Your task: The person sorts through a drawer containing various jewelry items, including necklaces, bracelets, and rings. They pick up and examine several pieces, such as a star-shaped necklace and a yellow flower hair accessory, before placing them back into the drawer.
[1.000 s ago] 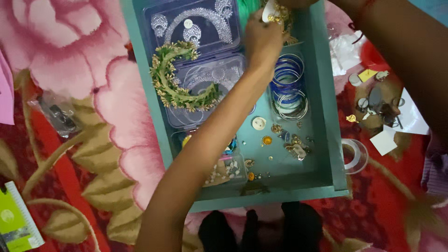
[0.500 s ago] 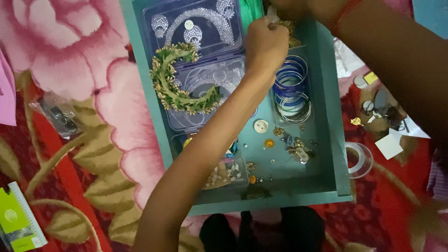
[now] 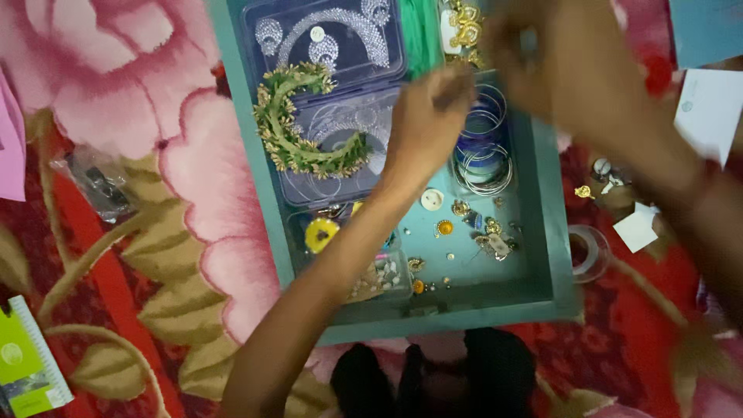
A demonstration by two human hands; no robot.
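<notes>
**Both hands over the jewellery tray**

We see the left hand above the teal tray, just at nine o'clock of the stacked bangles. The right hand hovers at twelve o'clock near gold ornaments. Blur hides both grips; we cannot tell them.

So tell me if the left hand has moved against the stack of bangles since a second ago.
Yes. The left hand has come down from the tray's far right corner and now sits just left of the bangles, over the teal tray.
</notes>
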